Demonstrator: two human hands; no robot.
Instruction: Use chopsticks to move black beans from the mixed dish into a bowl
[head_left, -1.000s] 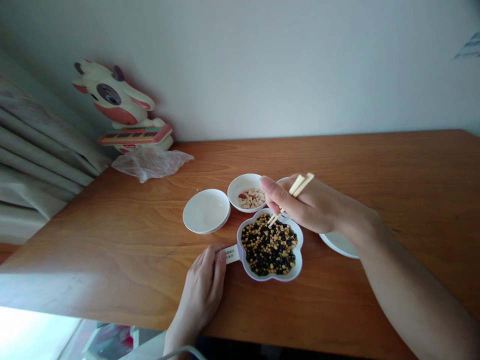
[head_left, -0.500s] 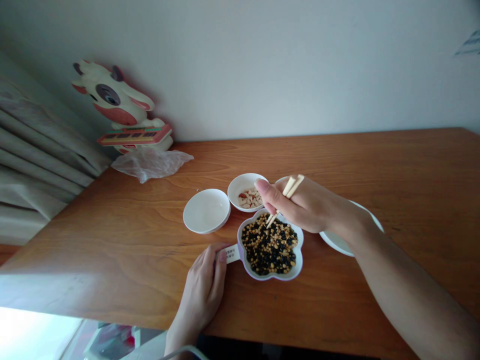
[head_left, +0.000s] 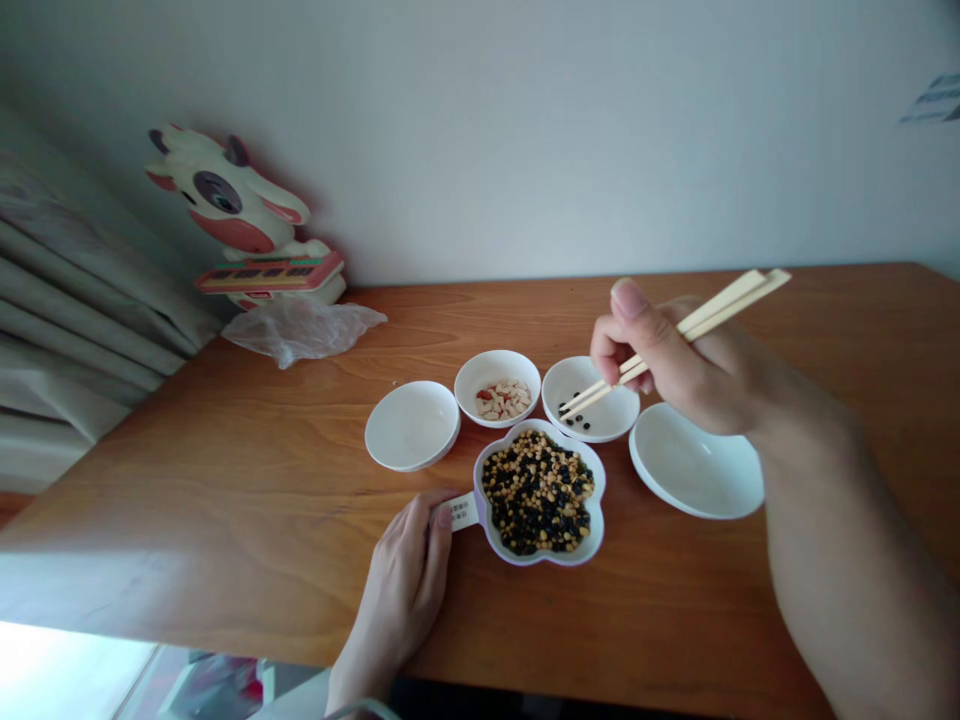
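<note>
My left hand [head_left: 411, 565] is closed around the handle of a flower-shaped bowl [head_left: 598, 535], white inside with a lilac rim. Mixed black and yellow beans [head_left: 536, 492] fill that bowl. A pair of wooden chopsticks [head_left: 694, 322] is gripped in my right hand [head_left: 675, 365]. Their tips point down into a small white bowl [head_left: 616, 428] in which several black beans [head_left: 586, 425] lie. Whether the tips pinch a bean I cannot tell. Beside it, another white bowl [head_left: 466, 370] contains pale split nuts or beans [head_left: 504, 400].
A white bowl [head_left: 412, 425] stands at the left, and a larger white dish [head_left: 694, 470] lies under my right wrist's side. Farther back are a crumpled plastic bag [head_left: 304, 330] and a cow-shaped toy keyboard [head_left: 251, 215] against the wall. A curtain [head_left: 82, 330] hangs at the left.
My right hand has moved right and away from the flower-shaped bowl, carrying the chopsticks over the small bowl with black beans. My left hand stays on the handle.
</note>
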